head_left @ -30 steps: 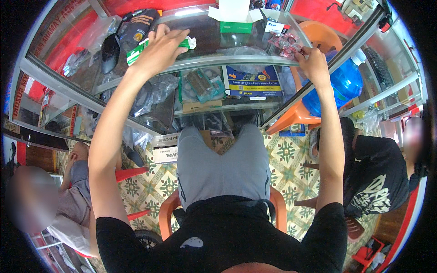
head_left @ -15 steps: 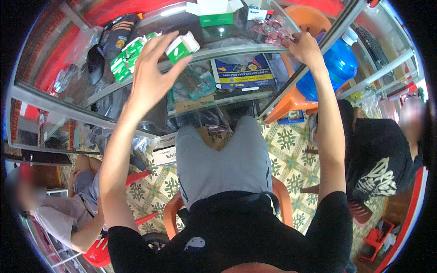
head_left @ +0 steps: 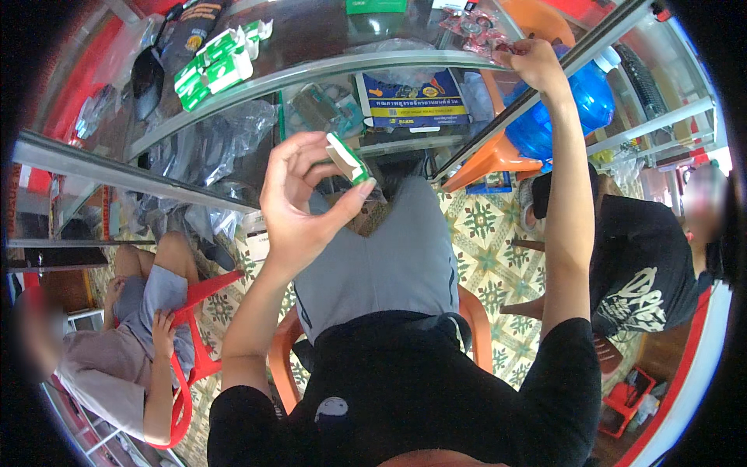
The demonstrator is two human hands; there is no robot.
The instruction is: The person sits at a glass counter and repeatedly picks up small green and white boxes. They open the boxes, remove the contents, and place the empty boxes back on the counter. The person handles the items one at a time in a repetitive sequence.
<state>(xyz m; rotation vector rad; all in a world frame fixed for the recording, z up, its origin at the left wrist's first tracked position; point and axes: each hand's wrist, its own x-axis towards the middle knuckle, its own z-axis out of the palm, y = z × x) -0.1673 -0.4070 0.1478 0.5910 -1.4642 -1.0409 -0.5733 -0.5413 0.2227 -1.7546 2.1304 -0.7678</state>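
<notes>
My left hand (head_left: 299, 210) holds a small green-and-white cardboard box (head_left: 348, 159) between thumb and fingers, above my lap; one end of the box is open. At the far right of the glass counter, my right hand (head_left: 539, 68) has its fingertips closed at the edge of a heap of small clear packets (head_left: 473, 29) with red parts inside. It pinches one of them, partly hidden by the fingers. Several similar green-and-white boxes (head_left: 222, 66) lie piled on the counter at the left.
A larger green box (head_left: 377, 6) stands at the counter's far side. Below the glass lies a blue-and-yellow printed box (head_left: 412, 100). A blue water bottle (head_left: 580, 105) and an orange chair (head_left: 498, 159) are at the right. Seated people (head_left: 109, 366) flank me.
My left hand has drawn back from the counter toward my lap with the small box, tilting it. My right hand stays at the packets. The view has shifted slightly.
</notes>
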